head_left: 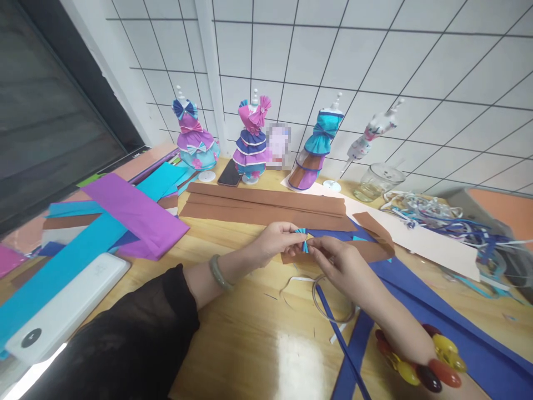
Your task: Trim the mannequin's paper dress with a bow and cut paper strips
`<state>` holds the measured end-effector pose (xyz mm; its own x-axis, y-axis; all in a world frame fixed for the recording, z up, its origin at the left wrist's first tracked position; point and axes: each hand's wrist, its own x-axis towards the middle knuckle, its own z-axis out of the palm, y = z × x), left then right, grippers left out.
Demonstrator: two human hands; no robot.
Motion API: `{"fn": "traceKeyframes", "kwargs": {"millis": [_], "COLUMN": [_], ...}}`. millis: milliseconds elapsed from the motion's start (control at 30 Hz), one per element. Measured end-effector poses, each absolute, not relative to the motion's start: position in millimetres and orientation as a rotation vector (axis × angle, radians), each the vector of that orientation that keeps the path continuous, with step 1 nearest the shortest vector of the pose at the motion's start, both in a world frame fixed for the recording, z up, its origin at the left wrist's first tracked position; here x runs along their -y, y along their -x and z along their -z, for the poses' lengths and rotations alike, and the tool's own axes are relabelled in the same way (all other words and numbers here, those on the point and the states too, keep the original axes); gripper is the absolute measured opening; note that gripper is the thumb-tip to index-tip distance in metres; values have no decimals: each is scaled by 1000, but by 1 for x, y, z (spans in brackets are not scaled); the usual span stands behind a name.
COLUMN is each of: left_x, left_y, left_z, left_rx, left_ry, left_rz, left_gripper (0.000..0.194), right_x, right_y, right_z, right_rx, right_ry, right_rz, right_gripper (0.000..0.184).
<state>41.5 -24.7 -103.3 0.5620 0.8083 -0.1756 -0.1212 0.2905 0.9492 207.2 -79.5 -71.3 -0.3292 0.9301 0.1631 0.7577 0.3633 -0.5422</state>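
Between my two hands is a small pleated turquoise paper bow (300, 231), pinched over the middle of the table. My left hand (278, 243) grips its left side with thumb and forefinger. My right hand (333, 251) pinches at its lower right part, fingertips closed. Much of the bow is hidden by the fingers. Under my right hand lie a thin wire ring (320, 303) and a narrow blue paper strip (339, 328). Just behind the hands stretches a folded brown paper sheet (258, 206).
Dress forms in paper dresses (195, 133) and a bare patterned form (370, 136) line the wall, with a glass jar (377, 182) and phone (230, 173). Purple paper (133, 214) and a white power bank (69, 308) lie left; blue paper (441, 311) and a scrap pile (428, 214) lie right.
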Motion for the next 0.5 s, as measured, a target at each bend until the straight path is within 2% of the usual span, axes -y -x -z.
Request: {"fn": "traceKeyframes", "kwargs": {"millis": [167, 500], "left_x": [24, 26], "left_y": [-42, -42], "left_z": [103, 102], "left_rx": [-806, -797], "left_ry": [-1110, -1104], "left_rz": [-705, -721], "left_gripper": [23, 22], "right_x": [80, 79], "right_y": [-207, -210], "right_z": [72, 71], "right_rx": [2277, 2257], "right_ry": [1491, 1487], "right_rz": [-338, -385], "right_gripper": [24, 24]}}
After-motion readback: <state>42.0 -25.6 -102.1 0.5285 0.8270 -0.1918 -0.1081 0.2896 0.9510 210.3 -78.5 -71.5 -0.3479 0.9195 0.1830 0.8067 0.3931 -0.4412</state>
